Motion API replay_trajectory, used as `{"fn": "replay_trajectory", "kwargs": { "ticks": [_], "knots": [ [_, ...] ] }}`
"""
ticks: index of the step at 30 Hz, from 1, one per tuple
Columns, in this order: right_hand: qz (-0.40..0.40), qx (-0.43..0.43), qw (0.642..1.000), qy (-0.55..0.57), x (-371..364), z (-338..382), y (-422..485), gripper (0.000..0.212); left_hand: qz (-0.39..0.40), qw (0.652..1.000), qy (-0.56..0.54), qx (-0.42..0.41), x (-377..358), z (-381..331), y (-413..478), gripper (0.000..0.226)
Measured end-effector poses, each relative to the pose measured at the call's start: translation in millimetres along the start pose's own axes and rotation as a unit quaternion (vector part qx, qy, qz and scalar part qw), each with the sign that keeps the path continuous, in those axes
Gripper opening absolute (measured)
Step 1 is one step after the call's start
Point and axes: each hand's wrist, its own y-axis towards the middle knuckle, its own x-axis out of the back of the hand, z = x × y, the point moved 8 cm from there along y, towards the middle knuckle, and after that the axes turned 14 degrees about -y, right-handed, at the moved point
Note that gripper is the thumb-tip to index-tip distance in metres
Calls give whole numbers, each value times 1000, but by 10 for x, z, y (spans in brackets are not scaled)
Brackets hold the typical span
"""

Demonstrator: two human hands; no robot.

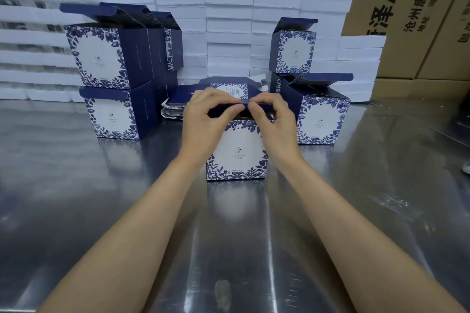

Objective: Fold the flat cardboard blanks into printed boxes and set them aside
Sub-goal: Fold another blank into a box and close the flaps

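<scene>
A blue-and-white printed box [237, 154] stands upright on the steel table [101, 211] in front of me. My left hand [206, 119] and my right hand [273, 121] pinch its dark blue top flap between thumb and fingers, meeting above the box's middle. Behind them lies a pile of flat printed blanks [178, 107], partly hidden by my hands. Folded boxes with raised lids stand stacked at the left [112, 84] and at the right [318, 114].
White foam blocks [229, 28] are stacked in a wall along the back of the table. Large brown shipping cartons [412, 12] rise behind and to the right. A clear plastic scrap [391, 204] lies on the table at the right.
</scene>
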Motion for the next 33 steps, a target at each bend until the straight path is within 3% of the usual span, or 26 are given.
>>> {"fn": "replay_trajectory", "kwargs": {
  "ticks": [4,10,14,20,26,28,31,33],
  "knots": [
    [-8,3,999,-47,49,-28,35,12,-5,1000,0,12,7,39,-5,6],
    [-56,-43,997,33,165,-104,67,20,-33,989,-102,99,18,192,-27,23],
    [-76,-64,994,47,190,-156,48,20,-67,984,-122,115,100,259,-10,3],
    [-122,-80,987,65,259,-156,27,23,-75,975,-158,135,120,294,-9,4],
    [-150,-90,980,92,306,-132,28,13,-76,972,-167,146,109,329,1,8],
    [-153,-93,982,66,318,-162,9,9,-74,976,-144,143,117,372,-7,12],
    [-147,-86,985,-14,322,-226,-24,24,-53,976,-130,166,78,482,-63,19],
    [-129,-82,987,-45,293,-262,-29,11,-38,974,-131,181,45,540,-101,16]
  ]
}}
